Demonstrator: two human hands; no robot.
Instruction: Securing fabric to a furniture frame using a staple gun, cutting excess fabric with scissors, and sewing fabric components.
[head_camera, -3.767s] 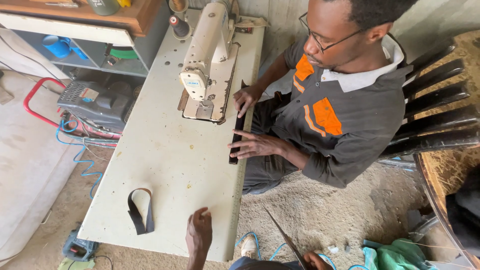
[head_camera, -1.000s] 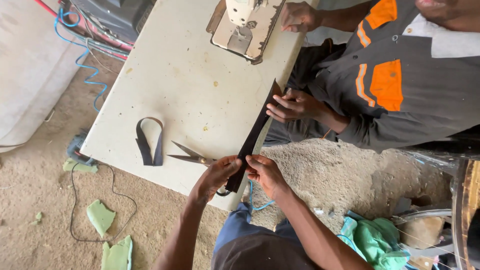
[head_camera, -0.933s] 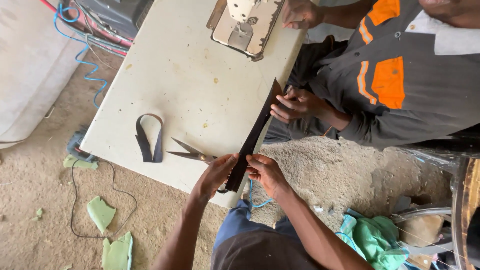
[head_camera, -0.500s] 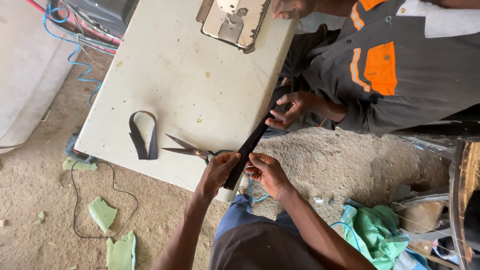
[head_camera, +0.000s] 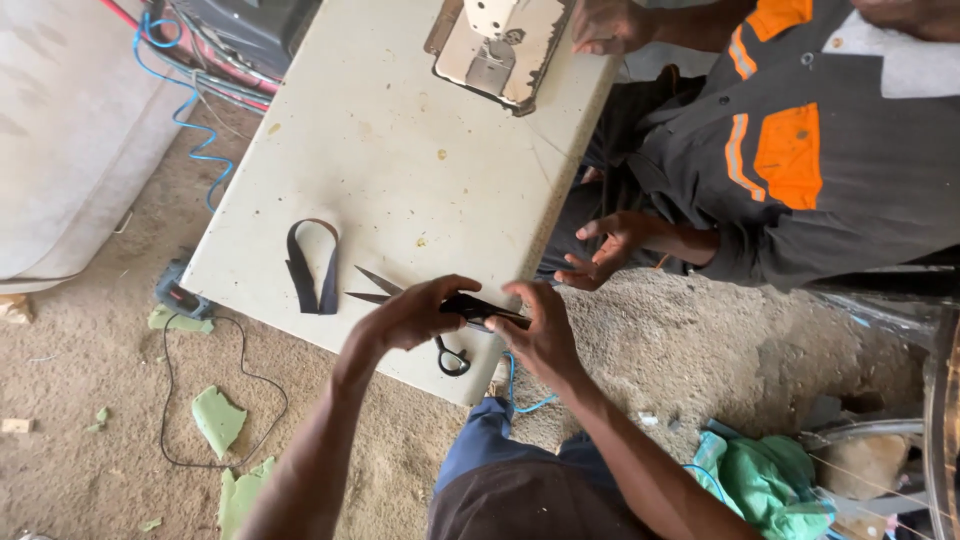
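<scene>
My left hand (head_camera: 412, 315) and my right hand (head_camera: 542, 332) together hold a short black strap (head_camera: 484, 307) over the near edge of a pale worktable (head_camera: 400, 150). Each hand pinches one end of the strap. Scissors (head_camera: 378, 288) lie on the table just under my left hand, blades pointing left, a black handle loop showing below. A folded black strap loop (head_camera: 310, 268) lies further left on the table. Across the table corner, a seated person's open hand (head_camera: 610, 248) hovers close to mine, touching nothing.
A sewing machine (head_camera: 500, 45) stands at the table's far end, the other person's second hand (head_camera: 605, 22) beside it. Cables and a dark box (head_camera: 250, 30) lie at the upper left. Green scraps (head_camera: 218, 418) and green cloth (head_camera: 770, 475) lie on the sandy floor.
The long strap the seated person held with me is now a short piece in my hands alone. That person's hand has let go and opened. The view shifted slightly.
</scene>
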